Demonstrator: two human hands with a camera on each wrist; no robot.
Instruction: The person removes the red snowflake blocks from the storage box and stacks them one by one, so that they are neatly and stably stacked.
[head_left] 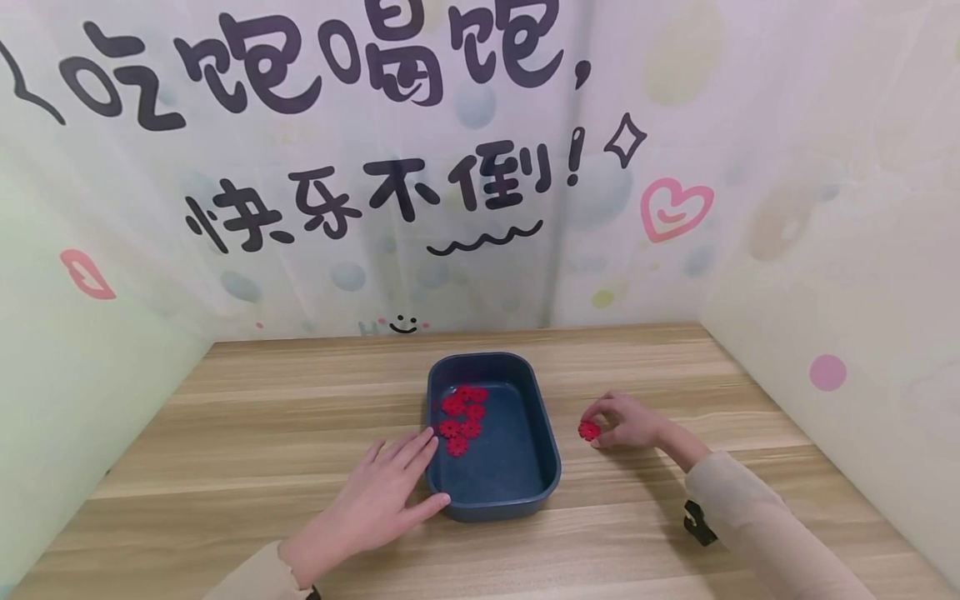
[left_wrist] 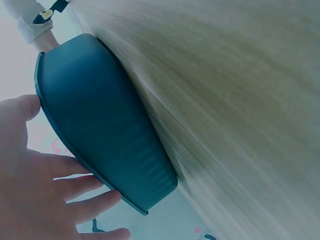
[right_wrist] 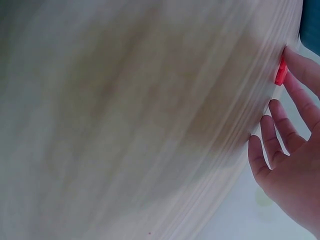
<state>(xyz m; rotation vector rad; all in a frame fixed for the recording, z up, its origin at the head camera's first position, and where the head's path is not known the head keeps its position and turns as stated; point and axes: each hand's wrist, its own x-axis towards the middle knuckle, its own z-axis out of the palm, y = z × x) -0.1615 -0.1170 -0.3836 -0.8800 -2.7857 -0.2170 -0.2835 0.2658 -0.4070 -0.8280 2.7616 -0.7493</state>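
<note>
A dark blue rectangular tray (head_left: 510, 442) stands on the wooden table, with several red flower-shaped pieces (head_left: 453, 406) lying along the left part of its floor. The fingers of my left hand (head_left: 378, 493) are spread and mostly straight, touching the tray's left rim; the left wrist view shows the thumb and fingertips along that edge. To the right of the tray, my right hand (head_left: 628, 423) pinches a red flower-shaped piece (head_left: 588, 430) between thumb and forefinger at the tabletop. In the right wrist view the other fingertips touch the table, and only the edge of that piece shows.
The wooden table (head_left: 300, 400) ends at a patterned back curtain (head_left: 480, 292) with large dark lettering. Pale side walls (head_left: 817, 275) bound it left and right. A black band with a buckle (head_left: 699, 523) shows at the right sleeve.
</note>
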